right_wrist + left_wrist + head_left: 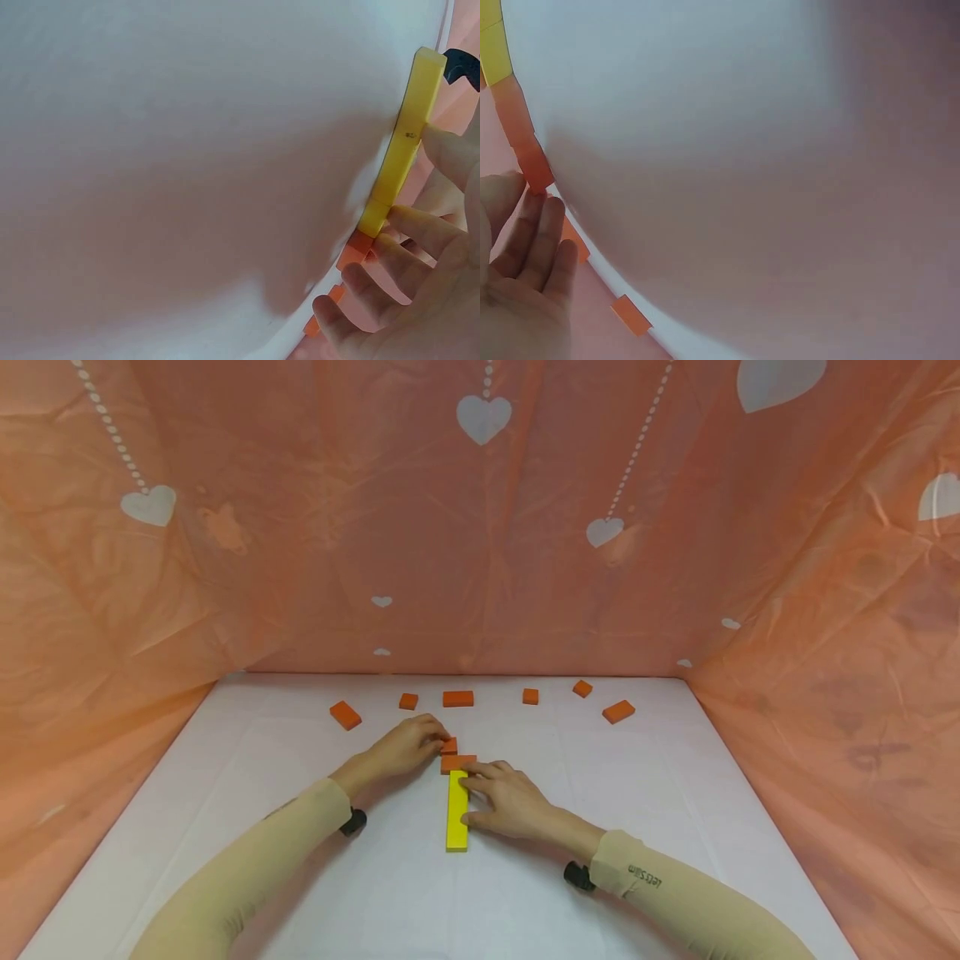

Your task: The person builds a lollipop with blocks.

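Note:
My left hand [405, 747] pinches a small orange block [449, 747] between thumb and fingertips, just beyond a wider orange block [458, 764]. That wider block lies crosswise at the far end of a long yellow bar [457, 814]. In the right wrist view the yellow bar [405, 139] shows a seam close to its far end. My right hand [513, 800] rests at the bar's right side, with thumb and index fingertip touching it. Another right fingertip reaches the orange block [355, 251] beyond, and the other fingers lie extended.
Along the back of the white table [337, 893] lie several loose orange blocks, among them an oblong one [346, 715] on the left, one in the middle [458, 698] and one on the right [618, 712]. An orange sheet with white hearts [483, 418] encloses the back and sides.

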`<state>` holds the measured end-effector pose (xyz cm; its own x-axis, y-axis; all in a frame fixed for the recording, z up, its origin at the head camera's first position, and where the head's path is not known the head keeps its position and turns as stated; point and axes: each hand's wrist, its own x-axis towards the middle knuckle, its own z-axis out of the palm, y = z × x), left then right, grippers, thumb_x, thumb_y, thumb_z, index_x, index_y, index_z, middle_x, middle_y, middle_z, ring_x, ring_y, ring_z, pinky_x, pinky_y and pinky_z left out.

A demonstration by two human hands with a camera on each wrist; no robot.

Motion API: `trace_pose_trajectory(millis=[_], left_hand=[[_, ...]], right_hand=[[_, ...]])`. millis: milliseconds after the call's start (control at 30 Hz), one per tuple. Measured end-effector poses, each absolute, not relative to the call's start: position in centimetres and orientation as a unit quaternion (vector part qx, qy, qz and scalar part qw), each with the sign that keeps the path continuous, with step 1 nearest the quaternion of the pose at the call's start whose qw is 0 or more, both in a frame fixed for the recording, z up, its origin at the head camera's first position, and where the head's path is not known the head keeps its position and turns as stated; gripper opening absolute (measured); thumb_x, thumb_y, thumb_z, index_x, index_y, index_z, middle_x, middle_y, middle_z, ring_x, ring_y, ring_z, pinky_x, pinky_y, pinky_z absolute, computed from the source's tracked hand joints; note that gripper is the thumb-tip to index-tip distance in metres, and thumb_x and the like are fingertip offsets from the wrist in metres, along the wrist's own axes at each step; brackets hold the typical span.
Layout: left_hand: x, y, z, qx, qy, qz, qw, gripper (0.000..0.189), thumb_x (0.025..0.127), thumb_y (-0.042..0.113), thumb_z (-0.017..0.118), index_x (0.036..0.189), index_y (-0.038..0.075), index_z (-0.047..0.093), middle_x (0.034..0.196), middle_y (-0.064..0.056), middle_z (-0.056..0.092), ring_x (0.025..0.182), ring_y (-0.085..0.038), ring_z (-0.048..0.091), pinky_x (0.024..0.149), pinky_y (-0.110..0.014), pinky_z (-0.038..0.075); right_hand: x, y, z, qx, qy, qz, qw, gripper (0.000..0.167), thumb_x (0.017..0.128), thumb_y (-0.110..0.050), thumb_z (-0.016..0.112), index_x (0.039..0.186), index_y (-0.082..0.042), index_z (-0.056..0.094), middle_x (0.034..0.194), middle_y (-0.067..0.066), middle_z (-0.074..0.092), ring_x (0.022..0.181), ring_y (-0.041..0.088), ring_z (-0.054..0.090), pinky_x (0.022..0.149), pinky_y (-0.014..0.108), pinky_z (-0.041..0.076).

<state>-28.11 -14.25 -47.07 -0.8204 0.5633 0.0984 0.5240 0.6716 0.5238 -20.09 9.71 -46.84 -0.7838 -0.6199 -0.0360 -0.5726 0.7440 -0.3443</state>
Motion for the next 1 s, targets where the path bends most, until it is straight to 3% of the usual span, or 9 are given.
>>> trace_pose_trajectory(millis=[300,1000], left_hand=[[-28.17,-13.82,-46.96,0.282,0.918,0.272,0.063,0.024,0.103,0.011,0.066,0.125,0.007,0.073,0.120,-0.006,0.069,0.108,-0.023,0.064,0.101,-0.042,0.055],[-27.94,-13.71,-47.10,0.285,0.915,0.278,0.064,0.024,0.103,0.013,0.067,0.125,0.008,0.072,0.120,-0.005,0.070,0.110,-0.024,0.065,0.103,-0.044,0.054]], right_hand=[[-20.06,9.79,-46.84,-0.322,0.930,-0.158,0.074,0.059,0.095,-0.042,0.075,0.144,-0.013,0.064,0.157,0.006,0.051,0.139,0.030,0.048,0.109,0.051,0.046],[-20.04,9.84,-46.82,-0.318,0.932,-0.157,0.077,0.058,0.095,-0.041,0.075,0.145,-0.014,0.063,0.159,0.005,0.049,0.138,0.030,0.048,0.111,0.052,0.045]])
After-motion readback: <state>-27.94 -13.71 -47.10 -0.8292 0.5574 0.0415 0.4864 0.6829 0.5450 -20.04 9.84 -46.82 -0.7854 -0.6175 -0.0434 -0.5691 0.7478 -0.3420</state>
